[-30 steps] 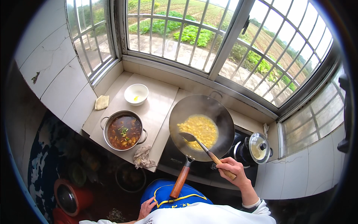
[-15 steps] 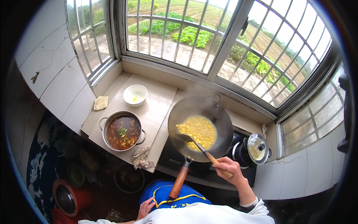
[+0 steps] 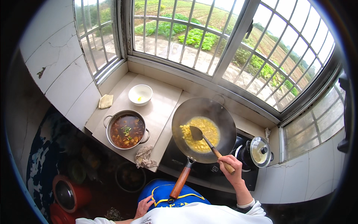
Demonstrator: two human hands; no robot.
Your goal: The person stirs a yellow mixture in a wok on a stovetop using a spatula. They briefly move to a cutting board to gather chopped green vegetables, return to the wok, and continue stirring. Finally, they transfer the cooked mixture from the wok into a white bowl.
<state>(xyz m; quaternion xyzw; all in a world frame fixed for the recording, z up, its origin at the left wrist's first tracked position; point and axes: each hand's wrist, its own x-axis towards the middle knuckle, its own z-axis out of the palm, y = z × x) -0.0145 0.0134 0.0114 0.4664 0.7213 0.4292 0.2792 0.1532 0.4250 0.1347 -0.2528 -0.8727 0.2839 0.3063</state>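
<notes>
My right hand [image 3: 231, 170] is wrapped around the wooden handle of a spatula [image 3: 211, 145]. Its dark metal blade lies over yellow chunks of food [image 3: 203, 125] in pale, steaming liquid. They sit in the bottom of a large dark wok [image 3: 225, 149] on the stove. The wok's reddish wooden handle [image 3: 181, 182] points back at my body, with neither hand on it. Low on the left, my left hand [image 3: 144, 205] lies against my blue apron [image 3: 159, 189], fingers stretched out and holding nothing.
Left of the wok stand a two-handled pot [image 3: 109, 130] of dark stew with green bits and a white bowl [image 3: 140, 95] with yellow residue. A crumpled rag [image 3: 144, 156] lies at the counter's edge, a folded cloth [image 3: 106, 101] by the wall. A glass-lidded pot [image 3: 260, 152] stands right.
The spatula blade has moved from the food's left edge toward its middle, its angle steeper. My right hand has shifted slightly. My left hand stays on the apron.
</notes>
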